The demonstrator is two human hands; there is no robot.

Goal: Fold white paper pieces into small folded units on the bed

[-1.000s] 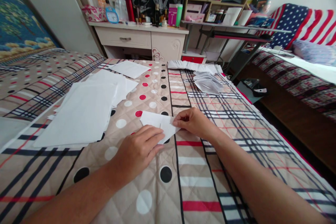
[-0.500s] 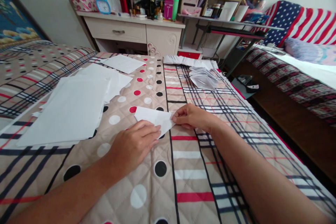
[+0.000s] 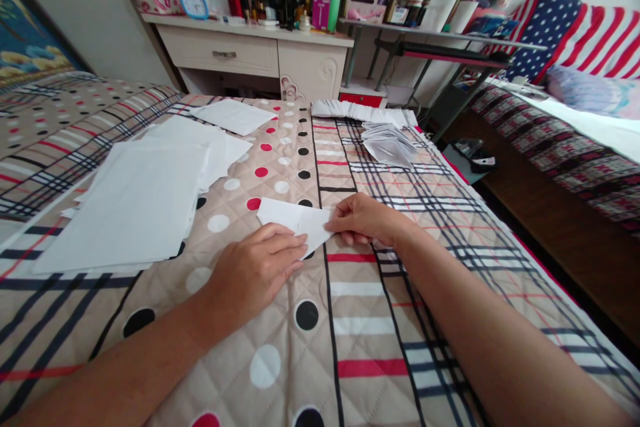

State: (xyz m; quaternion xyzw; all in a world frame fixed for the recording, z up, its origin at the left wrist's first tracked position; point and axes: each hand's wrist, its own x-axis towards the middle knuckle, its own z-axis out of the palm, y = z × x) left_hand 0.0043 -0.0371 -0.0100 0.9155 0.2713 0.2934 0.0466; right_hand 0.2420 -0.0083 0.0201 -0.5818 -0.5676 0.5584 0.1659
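A small folded sheet of white paper (image 3: 280, 212) lies on the patterned bedspread between my hands. My left hand (image 3: 260, 267) rests across its near edge, fingers stretched out flat and pressing the paper down. At the paper's right corner, my right hand (image 3: 363, 219) pinches the edge between thumb and fingers. The left hand's fingers cover part of the paper's near side.
Stacked large white sheets (image 3: 135, 200) lie on the left, with another sheet (image 3: 237, 116) behind them. Farther right are a fanned pile of folded papers (image 3: 390, 145) and a long row of folded papers (image 3: 357, 111). A dresser (image 3: 225, 57) stands beyond the bed.
The view has shifted slightly. Both hands stay at the folded paper, the left flat on it and the right pinching its corner, with hardly any movement.
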